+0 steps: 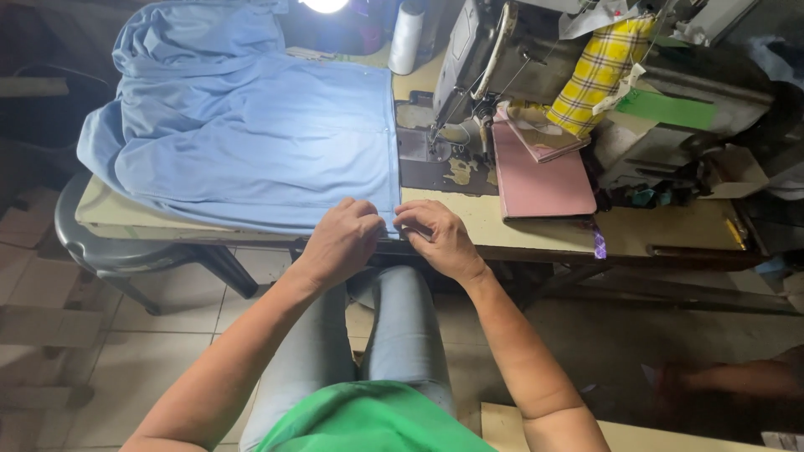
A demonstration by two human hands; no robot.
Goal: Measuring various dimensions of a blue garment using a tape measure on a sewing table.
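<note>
- The sewing table (536, 230) is spanning the view, its cream top worn and stained, and it is carrying everything else here.
- The light blue garment (251, 125) is lying spread over the left half of the table, bunching into folds at the far end and hanging over the left edge, with its straight right edge running toward the person's hands.
- The grey sewing machine (486, 59) is standing at the far right of the table, its needle area sitting just beside the garment's right edge.
- A grey plastic chair (109, 247) is standing on the tiled floor under the table's left end.
- A pink flat board (536, 172) is lying to the right of the needle plate, partly over the table's cream top.
- A yellow checked cloth roll (599, 71) is leaning against the machine body, above the pink board.
- A white thread cone (408, 38) is standing upright behind the garment, near the lamp glare.
- The left hand (339, 238) is resting on the garment's near corner at the table's front edge, fingers curled down and pinching the blue cloth.
- The right hand (435, 236) is sitting just beside the left, nearly touching it, with fingertips closed narrowly on the same corner of the hem.
</note>
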